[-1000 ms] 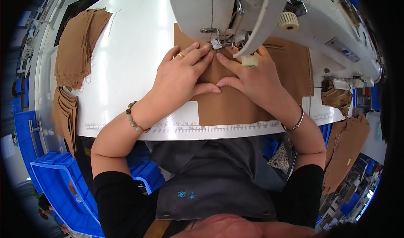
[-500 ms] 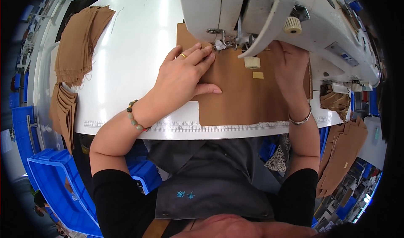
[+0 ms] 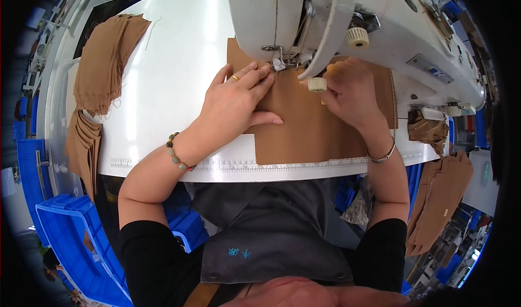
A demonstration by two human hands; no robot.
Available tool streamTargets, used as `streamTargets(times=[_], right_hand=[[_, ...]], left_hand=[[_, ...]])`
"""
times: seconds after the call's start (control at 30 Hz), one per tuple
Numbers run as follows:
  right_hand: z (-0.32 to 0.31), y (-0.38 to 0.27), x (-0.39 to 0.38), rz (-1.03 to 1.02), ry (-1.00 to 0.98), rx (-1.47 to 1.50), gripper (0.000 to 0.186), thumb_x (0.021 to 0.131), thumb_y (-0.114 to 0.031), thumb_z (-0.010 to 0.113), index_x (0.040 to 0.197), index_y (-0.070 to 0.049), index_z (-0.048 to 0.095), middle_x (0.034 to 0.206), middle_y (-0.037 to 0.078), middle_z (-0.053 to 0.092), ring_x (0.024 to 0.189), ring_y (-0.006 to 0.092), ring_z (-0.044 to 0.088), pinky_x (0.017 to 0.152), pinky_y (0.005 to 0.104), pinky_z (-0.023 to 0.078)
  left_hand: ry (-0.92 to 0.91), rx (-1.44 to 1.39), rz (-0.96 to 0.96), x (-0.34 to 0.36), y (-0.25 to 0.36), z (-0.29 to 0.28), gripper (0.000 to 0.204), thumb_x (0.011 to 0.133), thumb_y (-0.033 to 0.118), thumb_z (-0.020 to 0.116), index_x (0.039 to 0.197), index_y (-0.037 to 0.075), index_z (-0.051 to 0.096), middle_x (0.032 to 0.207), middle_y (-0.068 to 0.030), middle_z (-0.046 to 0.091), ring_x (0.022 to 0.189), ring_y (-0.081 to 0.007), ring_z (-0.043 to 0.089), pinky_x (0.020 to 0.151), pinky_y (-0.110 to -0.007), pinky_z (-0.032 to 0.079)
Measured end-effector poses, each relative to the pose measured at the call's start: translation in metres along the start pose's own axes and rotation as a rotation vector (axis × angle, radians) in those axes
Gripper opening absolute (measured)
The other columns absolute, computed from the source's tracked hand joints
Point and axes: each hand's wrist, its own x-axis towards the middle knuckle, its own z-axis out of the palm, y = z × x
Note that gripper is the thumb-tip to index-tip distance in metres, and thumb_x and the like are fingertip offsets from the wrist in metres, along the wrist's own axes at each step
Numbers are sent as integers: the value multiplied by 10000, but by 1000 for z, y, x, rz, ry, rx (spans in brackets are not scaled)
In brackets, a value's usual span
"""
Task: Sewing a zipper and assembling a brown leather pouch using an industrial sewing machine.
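A brown fabric panel (image 3: 304, 138) lies on the white table under the presser foot (image 3: 278, 64) of a white sewing machine (image 3: 260, 22). My left hand (image 3: 236, 98) rests flat on the panel, fingers stretched and slightly apart, fingertips beside the foot. My right hand (image 3: 353, 92) is curled over the panel's right part, close to the machine's cream knob (image 3: 317, 84). Its fingers are bent together, and whatever they may pinch is hidden. Under this hand, only a sliver of a small yellow label shows on the panel.
Stacked brown fabric pieces (image 3: 100, 62) lie on the table's left, with more (image 3: 84, 149) hanging over that edge. Further brown panels (image 3: 438, 204) hang at the right. A printed ruler strip (image 3: 217, 167) follows the front edge. Blue bins (image 3: 76, 242) stand below left.
My right hand has moved left from the panel's right side toward the presser foot, its fingers curling and mostly covering the yellow label. My left hand stays flat in place.
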Motion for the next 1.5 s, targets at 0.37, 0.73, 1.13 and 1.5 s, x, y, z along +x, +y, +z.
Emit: streamTargets(times=[0.37,0.73,1.13,1.5], right_hand=[[-16,-111,-7,-63,50,213,469,859,-304,802,1222,-36,676,960,86,710,680,213,666,573,341,518],[29,-162,68,407,522,698,920,895,-351,780,1549,72,290,938,146,669,745,316,675,698,424,535],[-3,-165,27,336,222,1106,520,873,-131,771,1359,-25,622,708,24,586,528,160,544,551,276,467],[-31,-113,-184,-28,-453,218,169,886,-196,663,767,-114,575,750,45,593,720,232,669,605,354,544]], left_hand=[[-44,-30,-24,-1,-1,1,708,855,534,734,1361,45,660,1457,-77,612,1385,-271,558,1128,-518,434],[-13,-176,28,-9,-1,2,611,904,311,662,1450,51,577,1515,-128,562,1438,-337,500,1143,-579,400],[-14,-32,31,-9,-3,9,720,902,393,699,1513,56,525,1557,-158,518,1470,-361,452,1151,-539,400],[-62,-19,-17,-11,13,-5,759,791,611,760,1373,130,681,1455,-146,601,1375,-341,559,1108,-506,457]])
